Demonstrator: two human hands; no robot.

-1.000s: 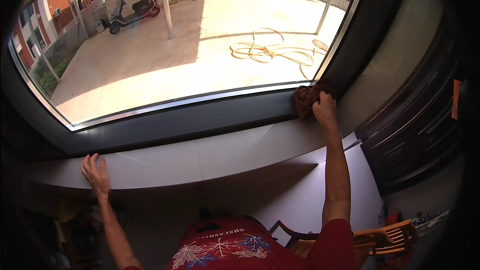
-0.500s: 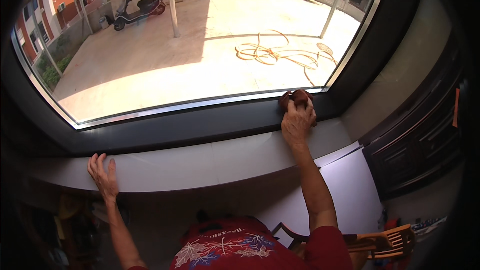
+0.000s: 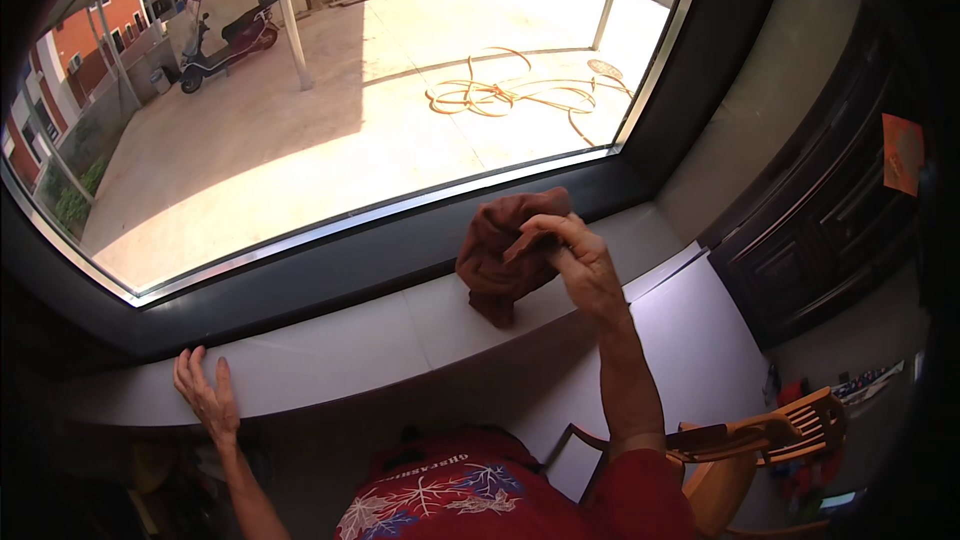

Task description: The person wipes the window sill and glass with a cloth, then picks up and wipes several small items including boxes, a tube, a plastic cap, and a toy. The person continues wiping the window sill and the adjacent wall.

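Observation:
My right hand [image 3: 587, 265] pinches a crumpled reddish-brown cloth [image 3: 505, 245] between thumb and fingers. The cloth hangs loosely in front of the dark window frame [image 3: 400, 252], over the pale sill [image 3: 385, 340]; whether its lower end touches the sill I cannot tell. At the sill's left part, my left hand [image 3: 208, 395] rests with its fingers apart, holding nothing.
Behind the glass lies a sunlit yard with a coiled hose [image 3: 500, 97] and a parked scooter [image 3: 228, 45]. To the right stand a dark panelled door [image 3: 800, 230], a white surface [image 3: 690, 330] and a wooden chair [image 3: 770, 435].
My right hand has drawn back from the frame's lower right corner with the cloth, which now hangs fuller and looser. My left hand stays on the sill. The view has shifted.

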